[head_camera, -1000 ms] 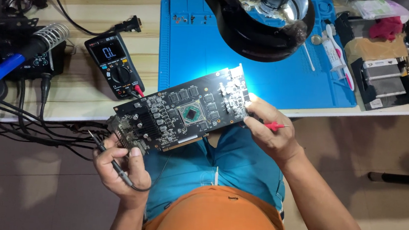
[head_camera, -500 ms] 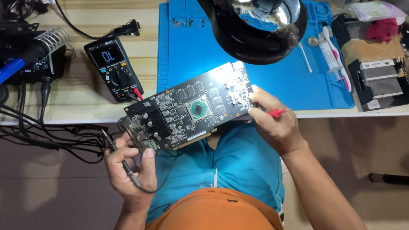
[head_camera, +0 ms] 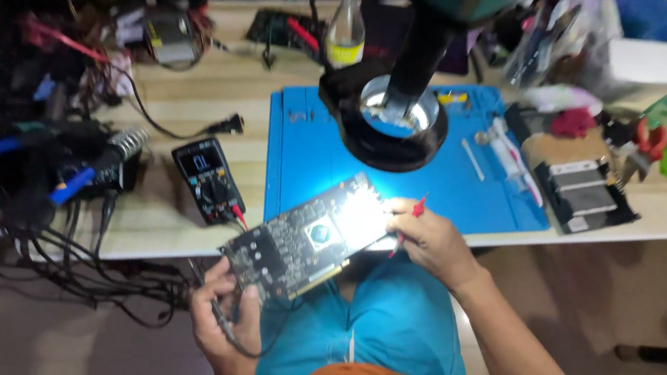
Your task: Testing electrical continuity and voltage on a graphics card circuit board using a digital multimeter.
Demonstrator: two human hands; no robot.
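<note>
A seated person's left hand (head_camera: 226,324) grips the lower-left corner of a dark circuit board (head_camera: 309,238), fingers closed around its edge, with a black probe lead (head_camera: 219,320) pinched in the same hand. The right hand (head_camera: 430,240) is closed on the board's opposite end and holds a red probe (head_camera: 409,218) whose tip points up toward the lit part of the board. The board is tilted, held in the air just off the front edge of the counter (head_camera: 195,119), above the person's blue-clad lap; its upper right end glares white under the light.

Directly beyond the board, a blue work mat (head_camera: 313,149) lies on the counter, and a black ring lamp on a dark stand (head_camera: 391,124) hangs over the mat's middle. To the left of the mat a black multimeter (head_camera: 208,179) lies flat, its display lit, with a red lead running from its lower end toward the board. Farther left, a soldering iron with a blue handle (head_camera: 69,180) rests in a coiled holder amid a tangle of black cables (head_camera: 70,261) that spill over the counter's edge. At the right end of the mat sits a metal heatsink on a black frame (head_camera: 582,193), with red-handled cutters (head_camera: 647,146) just beyond it. A clear bottle with a yellow label (head_camera: 346,32) stands at the back of the counter.
</note>
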